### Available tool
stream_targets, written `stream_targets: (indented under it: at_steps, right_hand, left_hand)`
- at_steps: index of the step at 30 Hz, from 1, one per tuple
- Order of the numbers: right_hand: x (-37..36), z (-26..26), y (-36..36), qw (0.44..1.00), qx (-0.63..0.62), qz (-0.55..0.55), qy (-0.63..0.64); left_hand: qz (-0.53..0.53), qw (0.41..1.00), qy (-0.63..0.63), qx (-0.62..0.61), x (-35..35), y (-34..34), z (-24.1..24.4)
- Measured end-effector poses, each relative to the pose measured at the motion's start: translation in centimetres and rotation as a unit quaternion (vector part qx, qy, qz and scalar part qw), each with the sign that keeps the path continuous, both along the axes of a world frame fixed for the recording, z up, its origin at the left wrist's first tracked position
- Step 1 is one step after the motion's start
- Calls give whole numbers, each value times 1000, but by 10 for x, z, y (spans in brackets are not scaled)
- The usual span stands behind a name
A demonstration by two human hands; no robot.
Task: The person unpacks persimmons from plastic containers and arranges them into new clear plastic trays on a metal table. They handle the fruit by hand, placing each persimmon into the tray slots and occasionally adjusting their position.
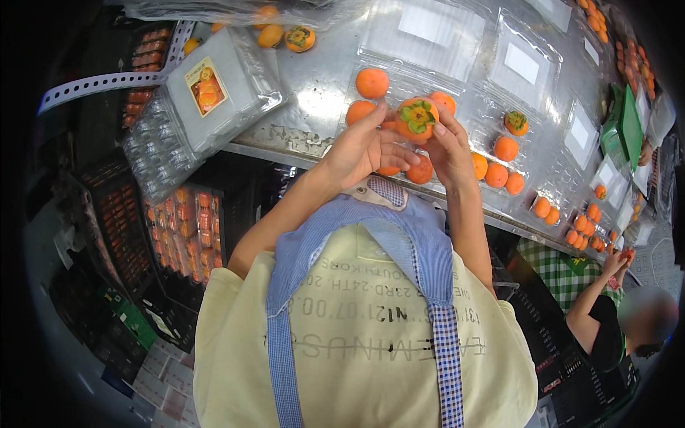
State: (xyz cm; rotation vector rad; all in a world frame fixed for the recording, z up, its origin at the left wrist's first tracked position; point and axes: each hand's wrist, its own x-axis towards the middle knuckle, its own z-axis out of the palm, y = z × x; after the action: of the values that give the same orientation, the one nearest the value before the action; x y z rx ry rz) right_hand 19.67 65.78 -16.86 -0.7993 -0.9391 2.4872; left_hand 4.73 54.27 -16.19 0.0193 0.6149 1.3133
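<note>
An orange persimmon (417, 119) with its green calyx facing up is held in my right hand (451, 147), thumb and fingers around its right side. Beside it my left hand (364, 147) has its fingers spread and bent, the palm partly turned up; whether its fingertips touch the fruit, I cannot tell. Beneath both hands lies a clear plastic tray (348, 80) with several persimmons in its cups, among them one at the back left (372, 83) and one near the front (419, 169). My hands hide part of this tray.
More clear clamshell packs (516, 59) line the metal table (321, 85), some holding persimmons. Stacked empty packs (214, 91) overhang its left edge. Black crates (230, 208) with packed fruit stand below. Loose persimmons (299, 38) lie at the back left. A person in a green checked apron (556, 273) works at the right.
</note>
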Motion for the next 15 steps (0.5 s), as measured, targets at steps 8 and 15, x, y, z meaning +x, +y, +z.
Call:
stream_targets:
  at_steps: [8, 15]
  right_hand:
    - [4, -7, -15, 991, 131, 34, 16]
    - [9, -7, -7, 986, 145, 34, 81]
  left_hand:
    - [-10, 999, -39, -15, 3, -2, 4]
    - [118, 963, 240, -22, 15, -4, 16]
